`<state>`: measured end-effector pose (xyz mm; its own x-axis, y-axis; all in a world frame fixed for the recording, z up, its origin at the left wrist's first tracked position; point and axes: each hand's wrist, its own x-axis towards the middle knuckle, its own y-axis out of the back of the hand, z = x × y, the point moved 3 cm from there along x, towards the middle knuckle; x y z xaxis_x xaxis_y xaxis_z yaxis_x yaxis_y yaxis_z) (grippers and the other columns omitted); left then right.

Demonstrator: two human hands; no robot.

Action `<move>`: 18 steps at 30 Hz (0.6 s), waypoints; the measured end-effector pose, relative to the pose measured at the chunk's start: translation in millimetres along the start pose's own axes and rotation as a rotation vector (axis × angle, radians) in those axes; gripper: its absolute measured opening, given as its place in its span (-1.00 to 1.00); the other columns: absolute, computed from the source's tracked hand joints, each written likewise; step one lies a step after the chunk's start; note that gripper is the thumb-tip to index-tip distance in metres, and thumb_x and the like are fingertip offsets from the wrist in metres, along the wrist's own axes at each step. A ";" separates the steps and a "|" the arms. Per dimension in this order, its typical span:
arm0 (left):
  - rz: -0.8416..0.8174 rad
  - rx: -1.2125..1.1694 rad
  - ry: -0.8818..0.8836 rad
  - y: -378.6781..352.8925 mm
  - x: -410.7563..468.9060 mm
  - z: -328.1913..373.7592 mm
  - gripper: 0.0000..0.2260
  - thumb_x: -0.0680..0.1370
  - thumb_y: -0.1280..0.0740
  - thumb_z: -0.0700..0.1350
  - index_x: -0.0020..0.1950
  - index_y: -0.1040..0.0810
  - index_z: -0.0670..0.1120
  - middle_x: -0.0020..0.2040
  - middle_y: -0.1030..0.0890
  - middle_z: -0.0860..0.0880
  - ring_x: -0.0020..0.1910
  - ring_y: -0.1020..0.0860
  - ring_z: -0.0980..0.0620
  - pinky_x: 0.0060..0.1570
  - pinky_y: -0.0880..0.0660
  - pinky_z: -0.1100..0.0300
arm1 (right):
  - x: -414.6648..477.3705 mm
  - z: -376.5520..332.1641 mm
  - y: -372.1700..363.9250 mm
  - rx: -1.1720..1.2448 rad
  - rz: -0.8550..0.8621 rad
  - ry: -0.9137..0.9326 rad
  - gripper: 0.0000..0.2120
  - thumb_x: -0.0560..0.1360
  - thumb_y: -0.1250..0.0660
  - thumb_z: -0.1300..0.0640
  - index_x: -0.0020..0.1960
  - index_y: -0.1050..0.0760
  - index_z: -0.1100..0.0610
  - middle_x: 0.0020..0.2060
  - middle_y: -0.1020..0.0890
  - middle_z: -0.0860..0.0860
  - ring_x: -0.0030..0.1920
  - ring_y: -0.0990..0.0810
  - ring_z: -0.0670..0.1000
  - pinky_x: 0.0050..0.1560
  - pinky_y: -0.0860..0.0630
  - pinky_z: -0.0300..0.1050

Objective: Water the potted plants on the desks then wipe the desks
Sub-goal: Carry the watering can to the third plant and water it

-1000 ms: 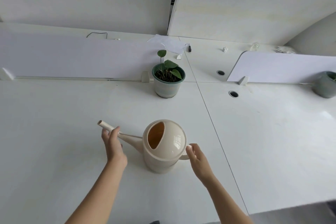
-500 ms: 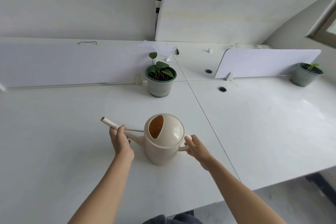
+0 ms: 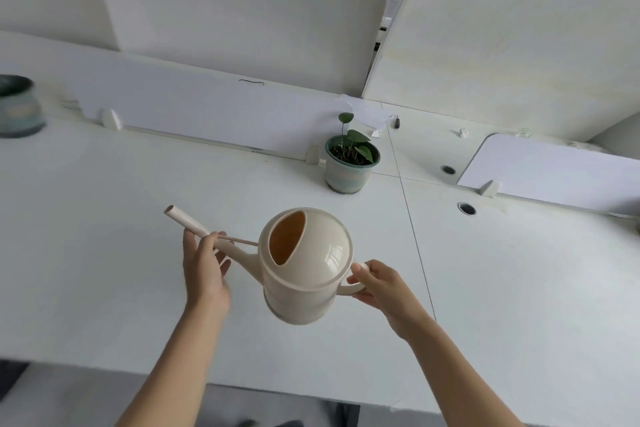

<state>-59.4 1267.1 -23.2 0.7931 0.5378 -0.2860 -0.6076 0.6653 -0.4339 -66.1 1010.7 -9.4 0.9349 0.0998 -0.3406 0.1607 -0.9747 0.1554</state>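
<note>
**Hands.** The left hand (image 3: pixel 206 267) is curled round the spout (image 3: pixel 188 220) of a cream plastic watering can (image 3: pixel 308 263), gripping it about midway along, with the open tip projecting beyond the fingers. The right hand (image 3: pixel 381 284) is clamped on the loop handle (image 3: pixel 356 282) at the opposite side of the body. The hands sit apart, one on each side of the can. Both forearms reach forward from the near edge, with the wrists roughly level.

**Task's thing.** The can is held between the hands over the near part of the white worktop (image 3: pixel 104 218). It appears raised and tipped, as part of its underside shows. The spout points left and away. The fill opening faces the camera, and no water level can be read inside.

**Surroundings.** A potted plant (image 3: pixel 351 163) with round green leaves stands well beyond the can, against the low divider screen (image 3: pixel 207 107). A second pot (image 3: pixel 19 107) sits blurred at the far left edge, and its contents cannot be made out. Two cable grommets (image 3: pixel 466 208) are set in the adjoining worktop to the right.

**Progress.** Judged early. No water is seen leaving the spout, which is not over either pot. Watering is not yet begun as far as can be seen. No cloth is in view, so wiping remains outstanding.
</note>
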 end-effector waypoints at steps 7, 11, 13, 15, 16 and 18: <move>0.097 0.043 -0.198 49.4 -61.5 51.2 -0.71 0.56 -0.15 -0.18 0.28 -0.34 -0.05 -0.12 -0.54 -0.03 -0.10 -0.53 -0.01 0.04 -0.37 0.11 | -38.1 -34.4 -18.5 -0.091 -0.205 -0.005 -0.71 0.47 -0.29 -0.05 -0.16 -0.44 0.20 -0.19 -0.59 0.05 -0.16 -0.56 0.07 -0.11 -0.54 -0.19; 0.182 0.102 -0.255 89.5 -99.2 69.6 -0.76 0.56 -0.16 -0.16 0.22 -0.38 -0.02 -0.09 -0.56 -0.03 -0.05 -0.53 -0.02 0.01 -0.37 0.16 | -59.3 -34.5 -43.1 -0.123 -0.329 -0.004 -0.72 0.48 -0.29 -0.01 -0.20 -0.44 0.21 -0.24 -0.57 0.06 -0.17 -0.56 0.08 -0.13 -0.51 -0.18; 0.212 0.142 -0.279 112.7 -116.4 76.8 -0.81 0.56 -0.15 -0.16 0.16 -0.41 -0.02 -0.08 -0.57 -0.03 -0.03 -0.54 -0.04 0.04 -0.37 0.15 | -67.4 -34.4 -58.7 -0.136 -0.388 0.006 -0.72 0.48 -0.29 0.00 -0.25 -0.43 0.20 -0.26 -0.57 0.07 -0.18 -0.55 0.09 -0.13 -0.51 -0.18; 0.250 0.166 -0.278 138.2 -134.8 81.9 -0.91 0.56 -0.16 -0.17 0.00 -0.42 -0.04 -0.06 -0.58 -0.08 -0.01 -0.52 -0.11 0.13 -0.39 0.08 | -76.7 -33.7 -76.4 -0.154 -0.445 -0.007 -0.72 0.48 -0.29 0.01 -0.27 -0.42 0.20 -0.28 -0.56 0.06 -0.19 -0.54 0.09 -0.13 -0.51 -0.17; 0.273 0.174 -0.282 149.9 -144.0 85.1 -0.91 0.56 -0.16 -0.17 -0.07 -0.42 -0.01 -0.04 -0.58 -0.13 0.00 -0.52 -0.14 0.17 -0.39 0.04 | -81.8 -32.3 -85.5 -0.161 -0.477 -0.014 -0.73 0.48 -0.29 0.02 -0.27 -0.42 0.20 -0.29 -0.56 0.06 -0.19 -0.53 0.09 -0.12 -0.52 -0.16; 0.328 0.188 -0.293 172.0 -158.0 93.0 -0.90 0.56 -0.15 -0.17 -0.07 -0.42 0.01 0.00 -0.58 -0.16 -0.01 -0.54 -0.14 0.21 -0.38 0.00 | -90.4 -30.5 -105.7 -0.180 -0.543 -0.013 -0.74 0.49 -0.29 0.05 -0.28 -0.41 0.20 -0.30 -0.55 0.07 -0.20 -0.52 0.09 -0.09 -0.52 -0.15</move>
<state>-293.3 1344.7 26.8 0.5292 0.8404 -0.1168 -0.8424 0.5039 -0.1910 -158.0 1110.8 33.2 0.6991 0.5735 -0.4270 0.6697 -0.7345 0.1100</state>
